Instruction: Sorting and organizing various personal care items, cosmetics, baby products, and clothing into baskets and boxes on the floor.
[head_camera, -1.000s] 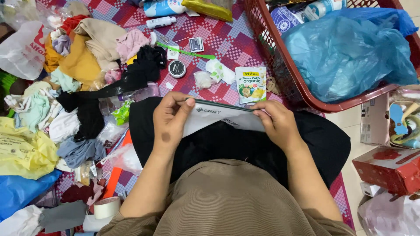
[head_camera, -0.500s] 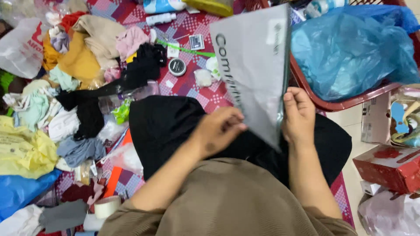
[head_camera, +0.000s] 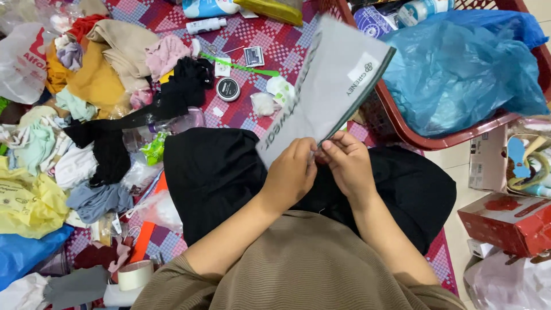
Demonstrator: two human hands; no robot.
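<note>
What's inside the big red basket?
The red basket mostly holds a crumpled blue plastic bag. Behind it sit a white bottle and a blue packet. Whatever lies under the bag is covered.

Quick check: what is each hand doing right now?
Left hand: closed, pinching the lower edge of the grey flat package.
Right hand: closed, pinching the same edge of it.

Red-and-purple checked mat (head_camera: pixel 287 46), spread on a pale tiled floor (head_camera: pixel 453 166). Lying on it: heap of mixed clothes (head_camera: pixel 97 74), black garment (head_camera: pixel 229 172), round black tin (head_camera: pixel 228 89), green strip (head_camera: pixel 241 66), white tube (head_camera: pixel 205 26), tape roll (head_camera: pixel 133 274), red plastic basket (head_camera: pixel 413 123).
</note>
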